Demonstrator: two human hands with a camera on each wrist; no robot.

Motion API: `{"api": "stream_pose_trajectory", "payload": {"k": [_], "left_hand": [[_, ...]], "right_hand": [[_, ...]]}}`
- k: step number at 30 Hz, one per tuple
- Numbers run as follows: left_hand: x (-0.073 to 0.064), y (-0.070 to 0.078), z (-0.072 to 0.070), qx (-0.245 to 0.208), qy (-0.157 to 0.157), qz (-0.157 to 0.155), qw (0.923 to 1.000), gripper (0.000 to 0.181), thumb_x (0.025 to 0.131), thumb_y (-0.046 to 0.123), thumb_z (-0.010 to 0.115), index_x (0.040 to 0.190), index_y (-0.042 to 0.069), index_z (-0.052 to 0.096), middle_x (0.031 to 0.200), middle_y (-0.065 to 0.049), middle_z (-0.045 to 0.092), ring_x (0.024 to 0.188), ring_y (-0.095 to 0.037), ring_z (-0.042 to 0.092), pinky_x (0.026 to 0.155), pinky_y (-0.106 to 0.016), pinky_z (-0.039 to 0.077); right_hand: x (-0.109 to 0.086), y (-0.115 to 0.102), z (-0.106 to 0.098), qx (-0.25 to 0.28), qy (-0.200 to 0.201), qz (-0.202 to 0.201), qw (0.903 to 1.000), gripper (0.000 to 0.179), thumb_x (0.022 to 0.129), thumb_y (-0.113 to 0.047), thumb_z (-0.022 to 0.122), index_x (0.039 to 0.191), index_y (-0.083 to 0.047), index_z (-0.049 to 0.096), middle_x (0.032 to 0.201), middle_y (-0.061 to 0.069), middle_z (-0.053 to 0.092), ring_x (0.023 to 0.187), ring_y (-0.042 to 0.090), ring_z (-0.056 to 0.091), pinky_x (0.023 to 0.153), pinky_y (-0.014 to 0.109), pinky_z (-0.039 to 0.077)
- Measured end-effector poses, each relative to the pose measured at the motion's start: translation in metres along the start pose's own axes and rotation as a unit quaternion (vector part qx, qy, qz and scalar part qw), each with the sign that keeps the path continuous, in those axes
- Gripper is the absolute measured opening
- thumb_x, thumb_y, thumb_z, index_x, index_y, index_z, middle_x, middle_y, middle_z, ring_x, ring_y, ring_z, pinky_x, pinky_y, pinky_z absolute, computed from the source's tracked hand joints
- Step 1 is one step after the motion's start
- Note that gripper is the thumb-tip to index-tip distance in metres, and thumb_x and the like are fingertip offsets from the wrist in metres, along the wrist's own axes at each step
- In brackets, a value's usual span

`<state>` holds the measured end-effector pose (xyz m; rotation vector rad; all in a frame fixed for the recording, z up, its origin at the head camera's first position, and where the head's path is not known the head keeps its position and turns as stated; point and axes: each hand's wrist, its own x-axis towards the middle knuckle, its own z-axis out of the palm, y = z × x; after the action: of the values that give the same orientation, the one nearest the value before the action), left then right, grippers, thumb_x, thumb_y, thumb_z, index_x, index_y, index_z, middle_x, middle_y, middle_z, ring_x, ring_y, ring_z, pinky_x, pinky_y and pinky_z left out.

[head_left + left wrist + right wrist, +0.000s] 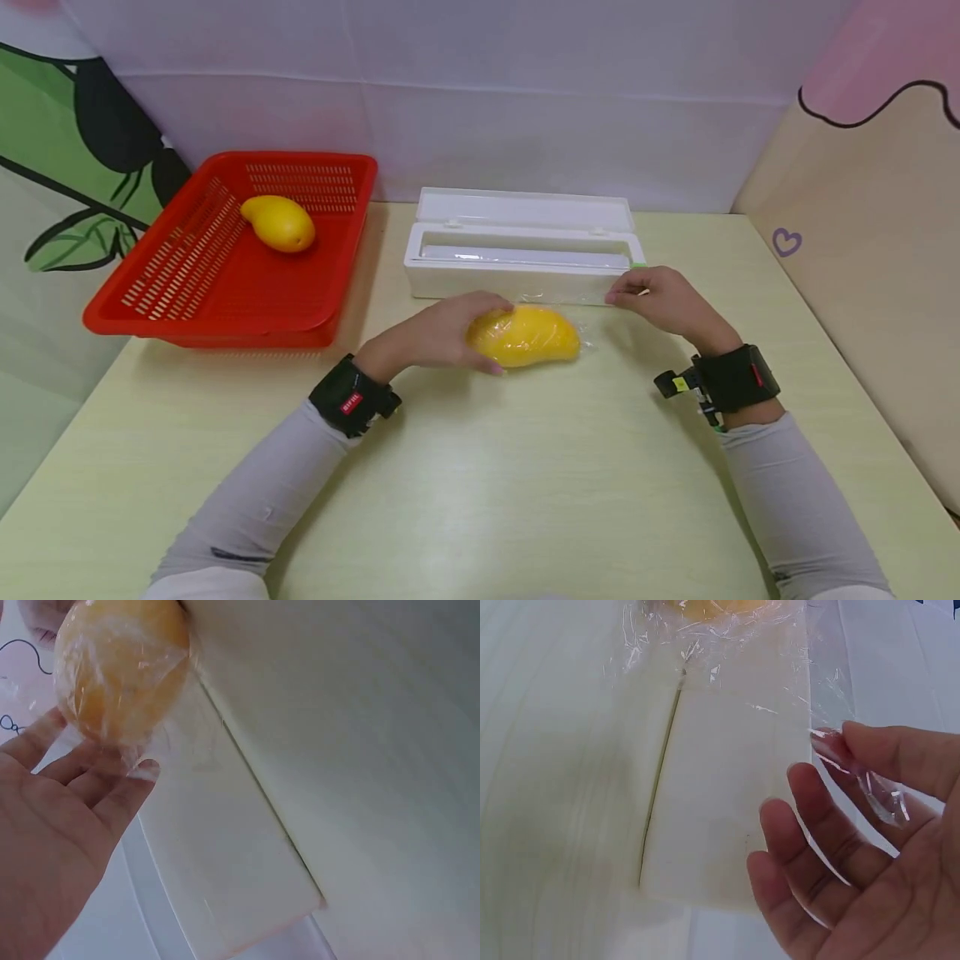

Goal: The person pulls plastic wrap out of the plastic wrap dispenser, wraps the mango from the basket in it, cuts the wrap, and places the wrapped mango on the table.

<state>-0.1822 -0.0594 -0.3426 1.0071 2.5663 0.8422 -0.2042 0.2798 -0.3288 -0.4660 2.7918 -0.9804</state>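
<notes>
A yellow mango (536,337) lies in clear cling film on the table, just in front of a white cling film dispenser (517,283) whose lid is raised. My left hand (453,333) holds the mango at its left end, fingers along the far side and thumb at the near side. The left wrist view shows the fingers against the film-covered mango (124,675). Near the dispenser's right end, my right hand (671,304) pinches a crumpled edge of cling film (885,799) between thumb and index finger, the other fingers loosely bent. Film stretches from there towards the mango.
At the back left stands a red plastic basket (337,287) with a second, unwrapped yellow mango (281,225) inside. A pale cloth wall (525,142) rises behind the dispenser, and a printed panel (870,242) borders the table on the right.
</notes>
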Motion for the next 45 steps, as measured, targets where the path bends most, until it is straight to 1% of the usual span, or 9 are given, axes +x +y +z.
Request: {"api": "stream_pose_trajectory", "payload": {"k": [3,10,16,22,31,34,38,41,45], "left_hand": [[0.002,-0.001,0.004,0.018,0.009,-0.006,0.9998,0.088,0.073,0.038,0.088,0.146,0.011,0.046,0.147,-0.005,0.048,0.135,-0.023,0.044,0.113,-0.044,0.037],[0.005,-0.005,0.005,-0.004,0.040,-0.002,0.9992,0.069,0.080,0.021,0.084,0.139,0.006,0.052,0.136,-0.006,0.056,0.121,-0.023,0.051,0.107,-0.041,0.043],[0.003,-0.006,0.002,-0.066,0.046,0.008,0.9967,0.067,0.087,0.036,0.077,0.143,0.010,0.052,0.134,-0.004,0.060,0.116,-0.021,0.055,0.102,-0.040,0.048],[0.002,-0.005,-0.003,-0.125,0.059,0.030,0.9900,0.057,0.093,0.033,0.071,0.144,0.015,0.053,0.124,-0.001,0.064,0.107,-0.019,0.059,0.096,-0.036,0.053],[-0.002,0.002,-0.007,-0.216,0.080,0.051,0.9717,0.045,0.102,0.026,0.057,0.145,0.013,0.053,0.111,-0.004,0.066,0.097,-0.022,0.058,0.088,-0.036,0.054],[-0.003,0.006,-0.007,-0.240,0.093,0.063,0.9642,0.042,0.106,0.027,0.047,0.146,0.013,0.051,0.107,-0.005,0.065,0.094,-0.023,0.057,0.084,-0.037,0.053],[-0.003,0.012,-0.006,-0.264,0.118,0.062,0.9552,0.044,0.109,0.033,0.038,0.143,0.010,0.052,0.105,-0.007,0.063,0.097,-0.023,0.056,0.090,-0.034,0.051],[-0.003,0.016,-0.005,-0.268,0.135,0.054,0.9524,0.046,0.109,0.036,0.034,0.140,0.009,0.054,0.103,-0.007,0.063,0.096,-0.024,0.056,0.092,-0.035,0.051],[-0.003,0.019,-0.005,-0.249,0.157,0.043,0.9547,0.047,0.109,0.038,0.032,0.135,0.010,0.059,0.098,-0.007,0.062,0.087,-0.024,0.057,0.080,-0.034,0.052]], "right_hand": [[0.000,-0.001,0.000,0.040,-0.001,-0.016,0.9991,0.023,0.100,-0.023,0.062,0.109,-0.005,0.072,0.112,0.010,0.069,0.107,0.025,0.059,0.091,0.041,0.047],[-0.003,-0.010,0.006,0.163,-0.008,-0.084,0.9830,0.027,0.102,-0.023,0.058,0.114,0.000,0.066,0.129,0.005,0.066,0.118,0.021,0.061,0.100,0.031,0.047],[-0.007,-0.031,0.018,0.266,0.026,-0.164,0.9495,0.028,0.106,-0.018,0.049,0.105,0.009,0.056,0.129,0.011,0.066,0.126,0.020,0.057,0.103,0.031,0.044],[-0.016,-0.057,0.031,0.326,0.087,-0.219,0.9155,0.022,0.106,-0.014,0.047,0.101,0.007,0.052,0.123,0.014,0.069,0.116,0.024,0.063,0.081,0.025,0.052],[-0.027,-0.078,0.039,0.301,0.181,-0.281,0.8931,0.015,0.103,0.000,0.047,0.102,0.013,0.054,0.119,0.021,0.069,0.107,0.025,0.066,0.082,0.025,0.056],[-0.029,-0.083,0.043,0.266,0.216,-0.312,0.8859,0.011,0.100,0.005,0.050,0.106,0.013,0.054,0.116,0.024,0.068,0.110,0.025,0.066,0.084,0.026,0.056],[-0.032,-0.090,0.047,0.190,0.247,-0.342,0.8866,0.018,0.098,0.008,0.052,0.115,0.010,0.056,0.116,0.022,0.066,0.112,0.021,0.064,0.089,0.025,0.055],[-0.033,-0.093,0.049,0.143,0.253,-0.358,0.8873,0.024,0.096,0.010,0.052,0.119,0.007,0.061,0.118,0.019,0.066,0.113,0.024,0.062,0.094,0.026,0.052],[-0.034,-0.093,0.051,0.114,0.247,-0.383,0.8831,0.022,0.098,0.003,0.053,0.116,0.005,0.067,0.119,0.018,0.067,0.116,0.031,0.061,0.101,0.029,0.048]]}}
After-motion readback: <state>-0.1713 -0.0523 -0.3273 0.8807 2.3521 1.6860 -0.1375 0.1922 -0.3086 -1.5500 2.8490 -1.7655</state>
